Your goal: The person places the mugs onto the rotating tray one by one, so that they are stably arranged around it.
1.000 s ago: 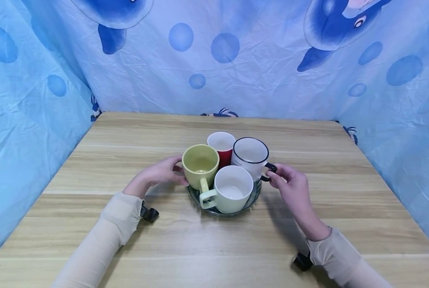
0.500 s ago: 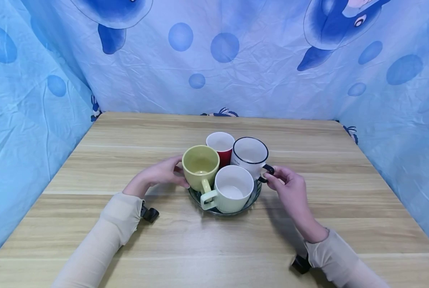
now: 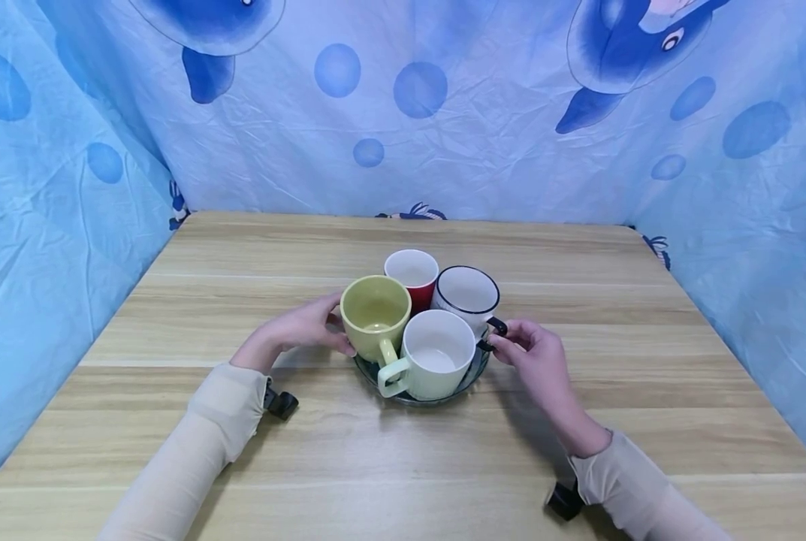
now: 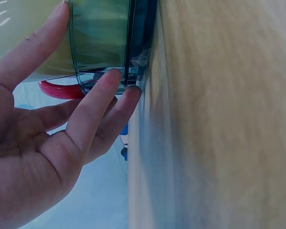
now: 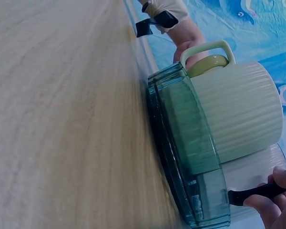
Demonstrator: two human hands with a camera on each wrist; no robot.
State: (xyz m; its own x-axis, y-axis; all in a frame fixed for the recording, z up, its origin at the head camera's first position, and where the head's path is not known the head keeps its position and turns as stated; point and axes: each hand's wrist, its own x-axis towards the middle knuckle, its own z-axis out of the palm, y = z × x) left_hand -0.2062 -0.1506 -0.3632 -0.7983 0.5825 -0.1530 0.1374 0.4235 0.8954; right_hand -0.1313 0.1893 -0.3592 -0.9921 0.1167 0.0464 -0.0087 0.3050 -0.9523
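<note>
In the head view, a round green glass dish holds a yellow-green mug, a pale green ribbed mug, a red mug with a white inside and a white mug with a black rim. My right hand pinches the white mug's black handle, at the dish's right side. My left hand lies along the left side of the yellow-green mug and dish. Its thumb and fingers are spread, touching them, in the left wrist view. The red mug's handle shows behind.
The dish stands on a wood-grain table. A blue cloth with dolphins and bubbles hangs behind the table and along both sides. Black wrist cameras sit below both hands, the left one close to the tabletop.
My right hand has moved left and slightly nearer, and the white mug has sunk lower among the other mugs. The red mug has shifted slightly left. My left hand has barely moved.
</note>
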